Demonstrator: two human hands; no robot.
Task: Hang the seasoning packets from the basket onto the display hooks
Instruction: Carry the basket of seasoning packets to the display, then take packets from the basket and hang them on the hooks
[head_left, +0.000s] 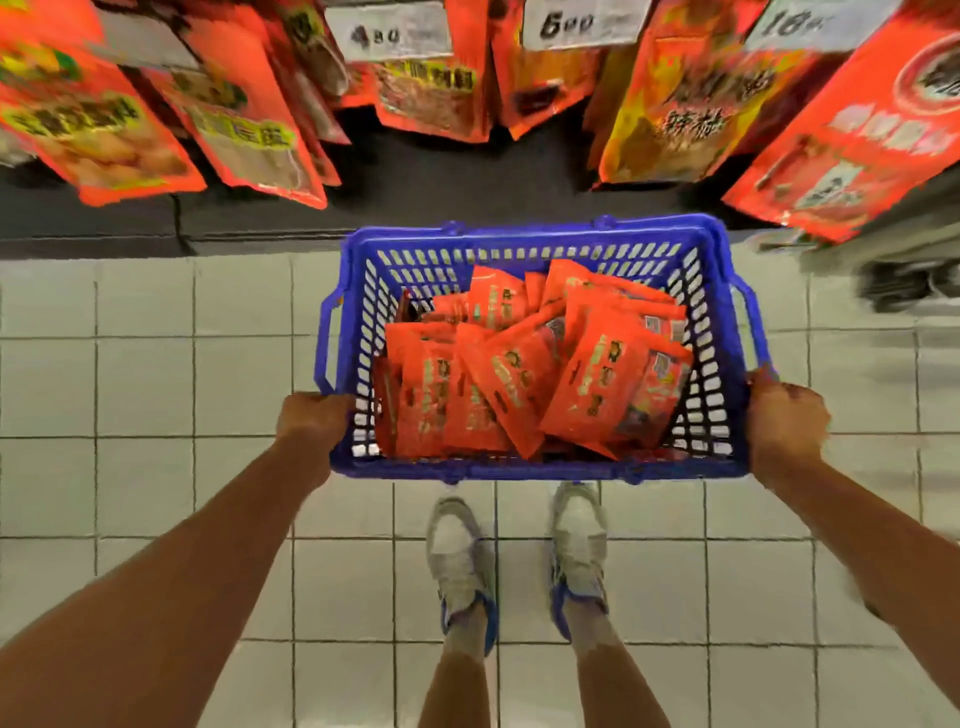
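Note:
A blue plastic basket (535, 470) is held in the air above the tiled floor, in front of my legs. Inside it lies a loose pile of several red seasoning packets (524, 369). My left hand (311, 415) grips the basket's near left corner. My right hand (787, 421) grips its near right corner. Above and beyond the basket, red and orange packets (431, 88) hang in rows on the display, with white price tags (387, 34) over them. The hooks themselves are hidden behind the hanging packets.
A dark base ledge (260, 218) runs under the display, just past the basket. White floor tiles (145, 374) spread around my feet in white shoes (457, 551). At the right edge is a blurred dark object (909, 286) on the floor.

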